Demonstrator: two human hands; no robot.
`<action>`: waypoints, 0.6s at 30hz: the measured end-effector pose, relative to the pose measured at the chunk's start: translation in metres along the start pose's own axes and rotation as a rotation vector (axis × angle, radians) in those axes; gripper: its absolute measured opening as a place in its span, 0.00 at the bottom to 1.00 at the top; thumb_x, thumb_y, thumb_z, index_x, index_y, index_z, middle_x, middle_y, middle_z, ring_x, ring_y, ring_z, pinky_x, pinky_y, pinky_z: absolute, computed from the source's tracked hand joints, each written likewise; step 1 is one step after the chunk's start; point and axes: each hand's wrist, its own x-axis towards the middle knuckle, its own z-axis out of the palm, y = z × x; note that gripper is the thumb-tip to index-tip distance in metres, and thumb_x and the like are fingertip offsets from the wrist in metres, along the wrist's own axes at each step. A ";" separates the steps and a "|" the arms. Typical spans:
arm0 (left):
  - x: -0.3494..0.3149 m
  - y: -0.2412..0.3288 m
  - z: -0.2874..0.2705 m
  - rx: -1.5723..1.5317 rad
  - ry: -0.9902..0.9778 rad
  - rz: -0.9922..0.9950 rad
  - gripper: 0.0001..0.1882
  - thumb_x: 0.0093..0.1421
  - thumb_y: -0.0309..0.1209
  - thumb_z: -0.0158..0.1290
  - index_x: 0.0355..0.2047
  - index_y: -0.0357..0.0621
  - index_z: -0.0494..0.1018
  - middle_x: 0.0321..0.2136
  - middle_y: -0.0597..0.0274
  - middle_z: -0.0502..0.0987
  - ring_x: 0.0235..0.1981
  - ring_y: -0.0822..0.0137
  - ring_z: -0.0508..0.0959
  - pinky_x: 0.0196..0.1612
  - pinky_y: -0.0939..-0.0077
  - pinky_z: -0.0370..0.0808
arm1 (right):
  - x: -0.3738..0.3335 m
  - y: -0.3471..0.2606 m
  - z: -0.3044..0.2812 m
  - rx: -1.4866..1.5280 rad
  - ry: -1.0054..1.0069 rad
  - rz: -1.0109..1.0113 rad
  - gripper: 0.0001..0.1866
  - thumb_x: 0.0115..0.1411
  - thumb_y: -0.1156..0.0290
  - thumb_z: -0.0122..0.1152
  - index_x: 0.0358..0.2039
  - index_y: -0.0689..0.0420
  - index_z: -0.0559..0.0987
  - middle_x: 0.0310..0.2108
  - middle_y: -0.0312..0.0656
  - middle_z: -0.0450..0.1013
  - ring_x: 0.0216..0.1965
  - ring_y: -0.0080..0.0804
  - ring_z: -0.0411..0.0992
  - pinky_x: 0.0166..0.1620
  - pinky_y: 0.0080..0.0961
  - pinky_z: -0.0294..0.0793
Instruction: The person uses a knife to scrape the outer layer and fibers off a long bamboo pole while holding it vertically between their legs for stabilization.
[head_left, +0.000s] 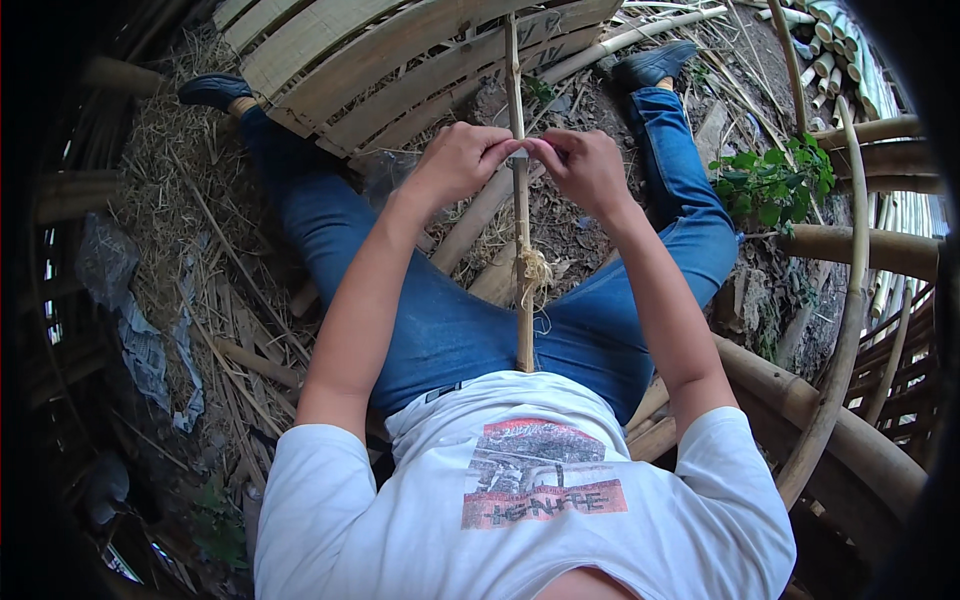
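A thin wooden stick (523, 215) runs from my waist, between my legs, up to a slatted wooden panel (385, 75). Midway along it, my left hand (462, 160) and my right hand (582, 168) meet from either side. Both are closed, thumbs and fingertips pinched together against the stick. Between the fingertips shows a small whitish strip (519, 153), mostly hidden by the fingers; its material is unclear. Lower down, a bundle of straw-coloured fibre (535, 268) is tied around the stick, with loose loops hanging off it.
My legs (690, 225) are spread to both sides. Bamboo poles (840, 440) stand and lie at the right, near a leafy plant (775, 185). Cut bamboo (830, 50) is piled at the far right. Dry straw (170, 150) and crumpled plastic (145, 340) cover the ground at left.
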 end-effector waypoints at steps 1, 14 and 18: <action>0.009 -0.004 -0.004 0.028 0.016 -0.036 0.13 0.67 0.41 0.52 0.43 0.51 0.81 0.25 0.50 0.79 0.29 0.45 0.78 0.33 0.58 0.74 | 0.012 0.003 0.000 -0.038 0.010 -0.012 0.18 0.61 0.49 0.63 0.30 0.50 0.86 0.17 0.44 0.75 0.22 0.47 0.76 0.28 0.38 0.75; 0.075 -0.055 -0.004 0.046 0.108 -0.004 0.15 0.67 0.46 0.52 0.42 0.53 0.82 0.21 0.53 0.78 0.25 0.52 0.79 0.33 0.58 0.74 | 0.079 0.040 0.006 -0.274 0.101 -0.176 0.20 0.62 0.44 0.59 0.33 0.46 0.87 0.24 0.43 0.79 0.29 0.48 0.79 0.34 0.43 0.79; 0.072 -0.051 -0.003 0.069 0.129 0.072 0.15 0.68 0.43 0.52 0.40 0.47 0.80 0.19 0.53 0.73 0.22 0.59 0.72 0.29 0.63 0.70 | 0.077 0.041 0.003 -0.280 0.098 -0.233 0.19 0.66 0.48 0.57 0.37 0.49 0.87 0.24 0.45 0.79 0.28 0.47 0.78 0.34 0.39 0.78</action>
